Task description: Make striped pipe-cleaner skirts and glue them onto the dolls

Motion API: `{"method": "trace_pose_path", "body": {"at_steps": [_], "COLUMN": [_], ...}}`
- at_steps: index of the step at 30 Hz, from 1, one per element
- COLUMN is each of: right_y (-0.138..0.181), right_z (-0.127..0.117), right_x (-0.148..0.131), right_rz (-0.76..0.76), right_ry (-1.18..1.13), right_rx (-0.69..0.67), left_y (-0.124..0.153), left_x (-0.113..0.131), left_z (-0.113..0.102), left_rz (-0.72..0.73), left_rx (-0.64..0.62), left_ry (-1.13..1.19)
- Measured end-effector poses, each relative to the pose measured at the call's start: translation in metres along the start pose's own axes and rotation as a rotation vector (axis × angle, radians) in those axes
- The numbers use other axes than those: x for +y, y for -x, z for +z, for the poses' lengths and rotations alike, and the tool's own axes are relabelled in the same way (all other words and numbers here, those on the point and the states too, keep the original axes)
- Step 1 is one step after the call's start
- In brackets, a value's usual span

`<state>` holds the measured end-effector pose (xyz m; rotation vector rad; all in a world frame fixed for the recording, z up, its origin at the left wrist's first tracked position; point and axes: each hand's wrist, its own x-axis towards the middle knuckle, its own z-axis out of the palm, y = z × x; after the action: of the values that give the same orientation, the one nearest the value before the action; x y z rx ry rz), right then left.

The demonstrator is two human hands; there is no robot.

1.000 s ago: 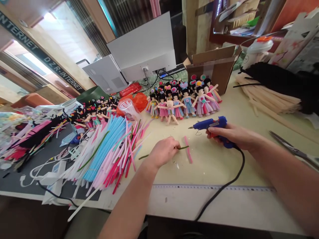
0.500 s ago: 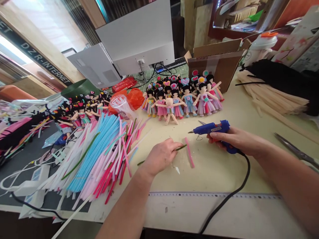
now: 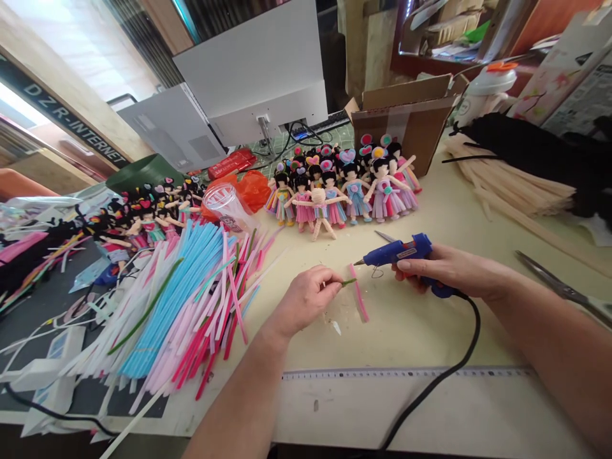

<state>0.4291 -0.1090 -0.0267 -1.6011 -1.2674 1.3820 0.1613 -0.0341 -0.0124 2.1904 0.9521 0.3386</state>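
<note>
My left hand [image 3: 308,298] pinches a thin green pipe cleaner [image 3: 349,282], its tip poking out to the right just above the table. My right hand [image 3: 447,271] is wrapped round a blue hot glue gun [image 3: 399,250]. The gun's nozzle points left, close to the green tip. A short pink strip [image 3: 359,301] lies on the cream table [image 3: 411,325] between my hands. The gun's black cord [image 3: 444,376] runs back toward the table's near edge.
A heap of pink, blue and white pipe cleaners [image 3: 191,299] fills the left. Finished little dolls [image 3: 342,188] stand in rows behind, with a cardboard box [image 3: 406,118], a plastic cup [image 3: 224,207] and a monitor [image 3: 253,83]. Scissors [image 3: 559,287] lie at right.
My left hand has drawn the green pipe cleaner in, so less of it shows. The glue gun has moved left, its nozzle now close to the green tip.
</note>
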Motion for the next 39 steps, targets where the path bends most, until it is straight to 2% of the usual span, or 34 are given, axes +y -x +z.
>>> {"method": "trace_pose_path", "body": {"at_steps": [7,13,16,22,26,29,32,34,36,37,39], "right_y": [-0.006,-0.012,-0.013,-0.010,-0.015,-0.016,-0.001,0.017,0.035,0.042,0.048], "right_z": [0.003,-0.002,-0.006,0.001,0.017,0.015,-0.001,-0.011,-0.009,-0.003,0.019], "right_x": [0.005,0.011,0.009,0.004,0.008,0.009,-0.001,-0.015,-0.033,-0.042,-0.058], "right_rz": [0.038,0.056,0.060,-0.005,-0.060,-0.120,-0.174,-0.222,-0.245,-0.252,-0.281], "right_ry": [-0.097,-0.235,-0.153,-0.010,0.155,0.272,0.315,0.338,0.376,0.373,0.303], "right_rx": [0.099,0.268,0.348,0.363,0.324,0.279,0.313,0.468,0.610,0.595,0.404], "left_y": [0.001,-0.002,-0.002,-0.001,-0.001,-0.001,-0.002,-0.003,-0.003,-0.003,-0.002], "left_x": [0.002,0.002,0.002,0.005,0.009,0.008,0.006,0.005,0.005,0.006,0.007], "left_z": [0.001,0.000,-0.001,-0.001,0.000,0.000,0.001,0.002,0.003,0.004,0.006], "left_rz": [-0.038,-0.154,-0.201,-0.260,-0.283,-0.287,-0.283,-0.265,-0.241,-0.229,-0.202], "left_rx": [0.018,0.059,0.108,0.138,0.137,0.146,0.182,0.220,0.252,0.264,0.281], "left_ry": [0.011,0.241,0.420,0.810,0.952,1.006,1.035,1.041,1.041,1.042,1.041]}}
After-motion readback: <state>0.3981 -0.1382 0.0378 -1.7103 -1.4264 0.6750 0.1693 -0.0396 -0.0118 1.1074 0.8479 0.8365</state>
